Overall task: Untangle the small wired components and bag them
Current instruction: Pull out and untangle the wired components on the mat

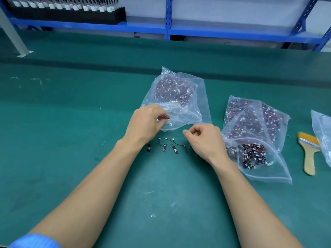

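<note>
- Head view: both bare forearms reach forward over the green mat (80, 131), with the hands close together near its middle.
- The left hand (146, 122) is palm-down with its fingers curled, pinching one component (168, 121) by its red wire over the near edge of a clear bag (179, 97) packed with more of them.
- The right hand (202, 138) is curled, thumb against forefinger. Whether it holds anything is too small to tell.
- A row of components (169, 147), four of them apart from one another, lies on the mat between the wrists.
- A second bag (256, 126), just right of the right hand, has its mouth facing the person, with tangled pieces near the opening.
- A brush (309, 153) lies right of it, beside a third bag (322, 133) at the frame edge.
- A blue rack (168, 31) runs behind the bench.
</note>
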Tool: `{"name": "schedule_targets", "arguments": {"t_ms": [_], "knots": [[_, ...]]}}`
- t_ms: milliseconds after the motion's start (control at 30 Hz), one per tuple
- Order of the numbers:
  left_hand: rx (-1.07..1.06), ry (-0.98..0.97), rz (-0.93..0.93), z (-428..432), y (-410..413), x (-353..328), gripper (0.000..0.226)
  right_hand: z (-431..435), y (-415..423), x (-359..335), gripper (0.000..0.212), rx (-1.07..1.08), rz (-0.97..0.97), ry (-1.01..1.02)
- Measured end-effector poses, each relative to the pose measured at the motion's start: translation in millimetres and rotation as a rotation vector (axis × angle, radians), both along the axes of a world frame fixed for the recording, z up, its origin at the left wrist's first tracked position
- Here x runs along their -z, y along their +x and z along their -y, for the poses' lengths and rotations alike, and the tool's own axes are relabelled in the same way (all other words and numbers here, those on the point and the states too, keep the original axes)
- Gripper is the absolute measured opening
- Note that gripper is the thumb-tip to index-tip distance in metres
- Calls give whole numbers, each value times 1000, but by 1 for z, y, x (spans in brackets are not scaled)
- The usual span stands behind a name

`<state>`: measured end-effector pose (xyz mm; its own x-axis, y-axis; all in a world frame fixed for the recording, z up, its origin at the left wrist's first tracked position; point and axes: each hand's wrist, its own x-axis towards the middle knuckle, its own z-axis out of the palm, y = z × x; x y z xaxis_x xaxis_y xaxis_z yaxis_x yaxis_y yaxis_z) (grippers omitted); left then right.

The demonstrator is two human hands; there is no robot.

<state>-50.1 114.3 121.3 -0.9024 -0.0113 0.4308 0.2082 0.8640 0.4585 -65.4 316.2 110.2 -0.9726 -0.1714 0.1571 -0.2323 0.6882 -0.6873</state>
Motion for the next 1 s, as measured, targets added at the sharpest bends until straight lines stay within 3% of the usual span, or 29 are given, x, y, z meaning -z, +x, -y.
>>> {"name": "schedule_targets", "arguments": {"t_ms": [200,300,433,600,800,1000], "knots": [[211,312,-82,-17,22,0,8,2,3,-3,42,-104,65,-363],[272,411,-31,-24,26,1,13,4,5,-3,34,-182,96,-467],[285,513,52,-21,28,4,14,4,2,-3,16,-203,198,-597],[259,525,64,0,28,2,22,4,3,-6,19,-152,314,-706],[116,405,-3,31,25,6,21,24,25,-7,25,-367,221,-436],[65,368,-51,39,24,9,19,65,52,0,23,-575,57,-2]]}}
